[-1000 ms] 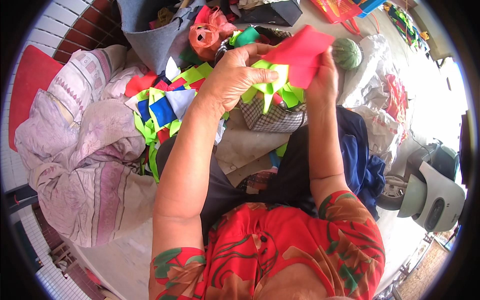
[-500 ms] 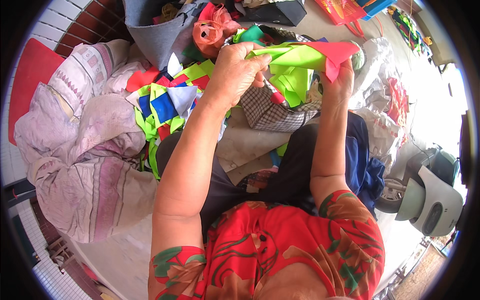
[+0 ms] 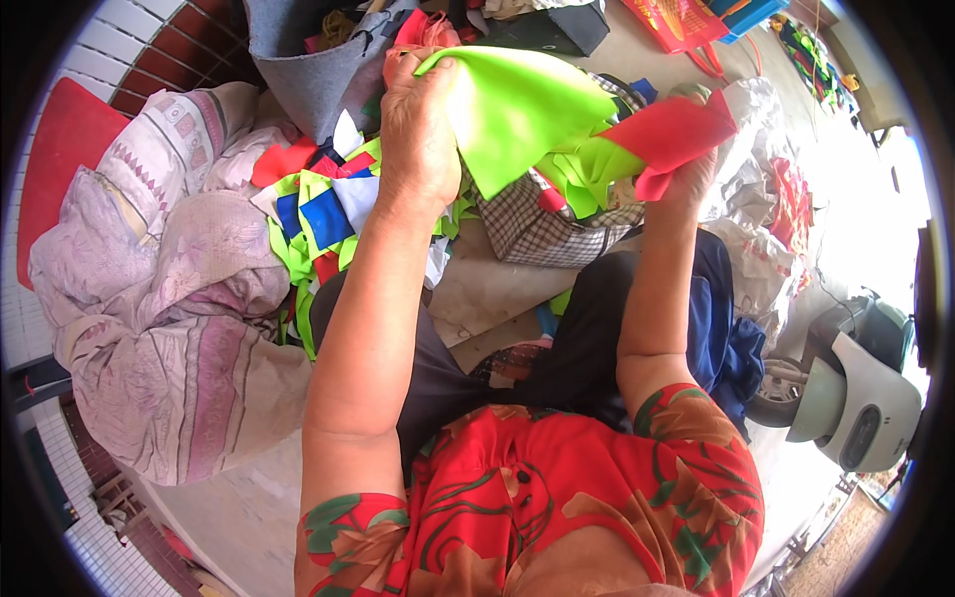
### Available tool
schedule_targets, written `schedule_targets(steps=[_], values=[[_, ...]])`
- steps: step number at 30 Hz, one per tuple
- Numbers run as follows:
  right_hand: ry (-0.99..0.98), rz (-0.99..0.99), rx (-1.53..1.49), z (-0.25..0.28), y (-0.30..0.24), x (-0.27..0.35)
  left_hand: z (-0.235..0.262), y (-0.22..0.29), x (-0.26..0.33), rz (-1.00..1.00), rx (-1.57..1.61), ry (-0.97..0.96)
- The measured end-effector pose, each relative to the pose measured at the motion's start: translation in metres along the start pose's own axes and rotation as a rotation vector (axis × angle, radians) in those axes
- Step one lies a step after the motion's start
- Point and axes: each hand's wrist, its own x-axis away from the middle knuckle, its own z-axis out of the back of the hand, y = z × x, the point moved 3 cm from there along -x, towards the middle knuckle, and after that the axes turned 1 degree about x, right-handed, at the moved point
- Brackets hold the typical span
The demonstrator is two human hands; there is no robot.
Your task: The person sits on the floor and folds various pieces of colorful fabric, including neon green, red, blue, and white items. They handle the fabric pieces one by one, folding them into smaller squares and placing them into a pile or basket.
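Observation:
A lime-green piece of cloth (image 3: 527, 104) hangs spread from my left hand (image 3: 420, 129), its upper left corner pinched between thumb and fingers. My right hand (image 3: 686, 179) is closed on a red piece of cloth (image 3: 676, 134), which covers most of the fingers. Below the two pieces sits a checked fabric bag (image 3: 532, 224), with more lime-green cloth (image 3: 587, 174) at its opening. Left of my left forearm lies a heap of cloth scraps (image 3: 328, 214) in green, red, blue and white.
A grey felt bin (image 3: 303, 75) stands at the back left. Bundled pale patterned fabric (image 3: 199, 298) fills the left side. White crumpled plastic (image 3: 751, 189) lies to the right, and a grey-green machine with a wheel (image 3: 856, 388) stands at the far right.
My left hand has moved left and up, drawing the lime-green cloth out wide. My right hand has shifted slightly right and down with the red cloth.

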Motion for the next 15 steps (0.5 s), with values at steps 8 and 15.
schedule_targets(steps=[8, 15], values=[[0.001, -0.063, 0.898, -0.024, 0.04, 0.01, -0.006, -0.012, 0.004, 0.128, -0.076, -0.139], [0.008, -0.233, 0.909, -0.021, 0.074, 0.017, -0.008, -0.013, 0.006, 0.218, -0.194, -0.229]])
